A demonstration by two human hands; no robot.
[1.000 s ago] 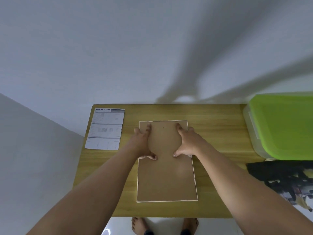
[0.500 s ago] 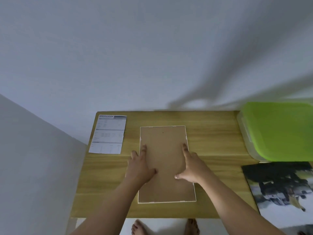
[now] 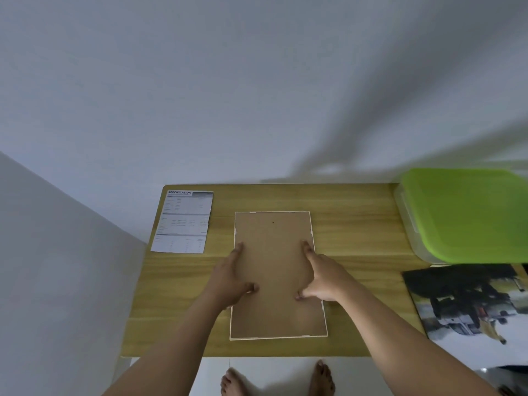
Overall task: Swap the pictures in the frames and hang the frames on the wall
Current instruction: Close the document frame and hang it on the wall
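A white picture frame lies face down on the wooden table, its brown backing board facing up. My left hand rests flat on the frame's left edge, fingers spread, thumb on the board. My right hand lies flat along the right edge, thumb pressed on the board. Neither hand grips anything. A dark photo print lies on the table's right end. A printed specification sheet lies at the back left.
A clear plastic box with a green lid stands at the back right, against the plain wall. A side wall borders the table's left end. My bare feet show on the white floor below the front edge.
Both hands have slid from the top of the backing board down toward its middle, along the side edges. The frame has not shifted on the table.
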